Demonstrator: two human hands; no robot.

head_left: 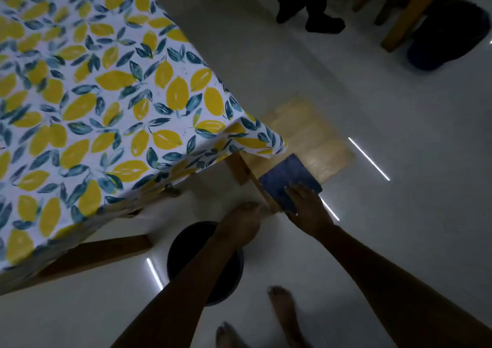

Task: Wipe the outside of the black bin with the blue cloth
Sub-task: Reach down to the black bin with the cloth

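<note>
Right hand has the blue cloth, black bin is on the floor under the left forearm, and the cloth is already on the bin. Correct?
Not quite. The head view shows the right hand holding the blue cloth up by the wooden table leg, apart from the black bin, not on it. The rest holds: the bin sits on the floor, partly under the left forearm.

A desk (pixel 127 246) under a lemon-print cloth (pixel 93 94) fills nine to eleven o'clock. A wooden stool (pixel 306 132) sits at centre. Someone's dark legs (pixel 303 1) stand at twelve o'clock.
</note>
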